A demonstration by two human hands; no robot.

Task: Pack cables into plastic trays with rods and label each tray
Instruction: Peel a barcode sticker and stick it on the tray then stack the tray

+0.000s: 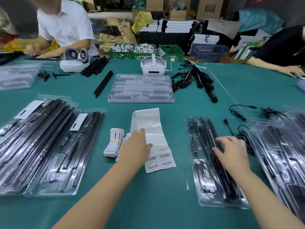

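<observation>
Two hands reach out over the green desk (165, 204). The left hand (134, 148) lies flat with straight fingers on the strip of barcode labels (162, 160), holding nothing. The right hand (231, 153) has its fingers spread and bent a little, and it rests on the black rods (219, 171) in a clear tray (212, 203). A thin black cable (195, 149) sits in that tray, just left of the right hand. Packed trays (66, 154) lie far to the left of the left hand. An empty tray (141, 88) waits beyond both hands.
</observation>
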